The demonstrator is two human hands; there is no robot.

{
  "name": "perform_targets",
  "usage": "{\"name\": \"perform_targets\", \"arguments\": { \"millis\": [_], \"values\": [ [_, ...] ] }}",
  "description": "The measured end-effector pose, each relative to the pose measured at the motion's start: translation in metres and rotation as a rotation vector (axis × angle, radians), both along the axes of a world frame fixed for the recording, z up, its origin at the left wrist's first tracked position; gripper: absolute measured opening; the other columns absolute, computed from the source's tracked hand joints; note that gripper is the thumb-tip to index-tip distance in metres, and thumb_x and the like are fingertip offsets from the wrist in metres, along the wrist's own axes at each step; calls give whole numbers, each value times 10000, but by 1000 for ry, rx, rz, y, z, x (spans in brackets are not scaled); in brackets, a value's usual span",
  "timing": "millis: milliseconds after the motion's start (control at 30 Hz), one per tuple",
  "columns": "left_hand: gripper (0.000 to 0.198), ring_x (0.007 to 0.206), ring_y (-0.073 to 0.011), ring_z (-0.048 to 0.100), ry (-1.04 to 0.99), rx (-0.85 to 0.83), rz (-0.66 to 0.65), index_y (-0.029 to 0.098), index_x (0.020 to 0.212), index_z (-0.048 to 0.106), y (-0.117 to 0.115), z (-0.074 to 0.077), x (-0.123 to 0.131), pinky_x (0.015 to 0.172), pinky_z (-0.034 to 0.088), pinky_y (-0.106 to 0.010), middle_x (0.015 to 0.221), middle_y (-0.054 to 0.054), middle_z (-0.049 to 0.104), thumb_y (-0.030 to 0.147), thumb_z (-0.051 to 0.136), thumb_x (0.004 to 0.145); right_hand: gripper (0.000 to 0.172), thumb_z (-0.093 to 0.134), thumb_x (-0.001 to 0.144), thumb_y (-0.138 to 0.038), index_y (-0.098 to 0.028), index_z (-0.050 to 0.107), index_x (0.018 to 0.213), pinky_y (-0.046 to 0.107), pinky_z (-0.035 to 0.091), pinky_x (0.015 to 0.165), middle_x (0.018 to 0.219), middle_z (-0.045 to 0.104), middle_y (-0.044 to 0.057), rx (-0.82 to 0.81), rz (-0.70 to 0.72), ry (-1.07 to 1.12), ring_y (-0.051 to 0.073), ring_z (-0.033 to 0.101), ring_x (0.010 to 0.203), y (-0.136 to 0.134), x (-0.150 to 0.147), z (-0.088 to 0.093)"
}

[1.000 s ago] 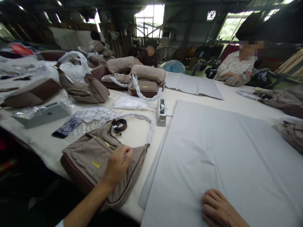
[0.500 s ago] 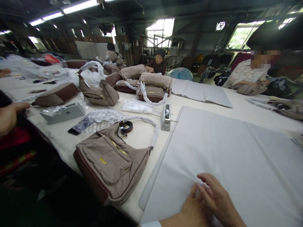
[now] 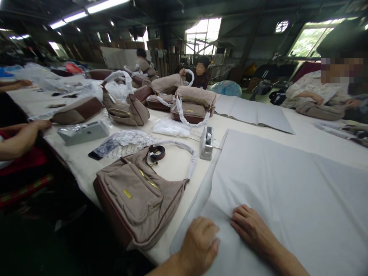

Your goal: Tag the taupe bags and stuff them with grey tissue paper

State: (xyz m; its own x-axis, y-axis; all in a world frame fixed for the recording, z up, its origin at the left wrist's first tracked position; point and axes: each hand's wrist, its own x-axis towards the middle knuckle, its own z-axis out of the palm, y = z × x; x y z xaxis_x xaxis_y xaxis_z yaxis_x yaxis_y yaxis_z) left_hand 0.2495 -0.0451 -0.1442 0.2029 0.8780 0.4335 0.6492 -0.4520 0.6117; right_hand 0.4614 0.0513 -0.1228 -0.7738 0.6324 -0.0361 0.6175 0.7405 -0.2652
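- The pale table (image 3: 176, 163) bears everything here, its near edge running by the person; the work is probably spread out so each thing stays within reach.
- A wide stack of gray paper (image 3: 273, 172) covers the near right part, lying flat but wrinkled around the hands; another layer shows along its left edge.
- The brown bag (image 3: 140, 191) lies front side up, left of the paper and near the table's edge, likely turned this way to leave its front and opening easy to get at. It is left of and beyond the left hand, apart from both hands.
- The white-wrapped handle (image 3: 193, 161) arches away from the bag; the wrapping presumably guards against scuffs.
- The right hand (image 3: 247, 226) rests on the paper, fingers bent, perhaps steadying it; whether they pinch a fold I cannot tell.
- The left hand (image 3: 201, 241) is loosely curled over the paper's left side, blurred; whether it grips the edge is unclear.
- A tape dispenser (image 3: 206, 147) stands beyond the hands, beside the paper's far left corner.
- A coiled strap (image 3: 157, 153) sits at the bag's opening.
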Motion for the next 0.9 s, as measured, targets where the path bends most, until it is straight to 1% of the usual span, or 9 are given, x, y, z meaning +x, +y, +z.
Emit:
{"name": "perform_targets", "arguments": {
  "millis": [67,167,333,500,600,667,733,833,900],
  "values": [
    [264,955,-241,536,-62,-160,169,127,1072,575,19,16,-18,834,438,-387,1015,-122,607,204,477,839,200,439,932,-257,-180,522,767,368,381,744,881,570,64,1,-5,16,217,497,871,-2,2,-2],
    [247,942,-250,535,-85,-253,238,142,1045,608,48,29,-20,820,419,-391,987,-111,610,210,532,820,193,447,930,-260,-181,518,768,379,382,751,883,570,64,-5,-11,32,224,495,882,-3,-1,-3],
    [104,755,-202,552,-134,-344,258,174,760,637,65,30,-1,737,366,-332,735,-34,617,174,541,802,186,439,935,-265,-186,544,804,395,384,768,904,581,69,-11,-34,78,231,495,892,-3,1,-7],
    [154,636,-161,531,-285,-481,252,169,702,605,69,27,-1,610,344,-263,654,-12,588,216,504,807,238,429,926,-314,-185,553,768,401,393,787,886,592,72,-96,-103,184,235,513,882,-8,3,-5],
    [199,643,-160,525,-370,-527,218,175,615,582,70,31,6,625,341,-263,619,-7,572,212,498,791,304,371,926,-408,-196,550,799,364,425,760,825,600,54,-269,-314,315,219,551,822,-6,-5,6],
    [170,679,-163,528,-428,-541,186,179,614,581,67,37,18,664,348,-268,647,-9,583,207,515,768,351,341,908,-480,-199,545,957,337,451,707,814,616,44,-395,-550,414,214,583,777,2,-13,14],
    [141,690,-161,530,-492,-569,135,181,596,572,64,43,32,694,360,-267,650,-6,585,199,542,733,408,407,853,-500,-176,514,1076,332,456,659,758,625,34,-451,-706,473,224,596,722,15,-22,19],
    [94,697,-164,554,-620,-675,88,175,680,599,63,50,42,692,404,-264,692,-13,610,267,593,700,254,471,772,-353,-163,558,916,318,440,640,676,604,23,-419,-731,521,213,570,673,29,-35,23],
    [289,727,-187,594,-725,-804,78,158,874,612,68,51,35,650,451,-281,816,-53,650,411,556,745,160,425,748,-243,-171,558,800,297,435,647,716,616,35,-384,-722,563,194,557,693,22,-47,25]
  ]
}}
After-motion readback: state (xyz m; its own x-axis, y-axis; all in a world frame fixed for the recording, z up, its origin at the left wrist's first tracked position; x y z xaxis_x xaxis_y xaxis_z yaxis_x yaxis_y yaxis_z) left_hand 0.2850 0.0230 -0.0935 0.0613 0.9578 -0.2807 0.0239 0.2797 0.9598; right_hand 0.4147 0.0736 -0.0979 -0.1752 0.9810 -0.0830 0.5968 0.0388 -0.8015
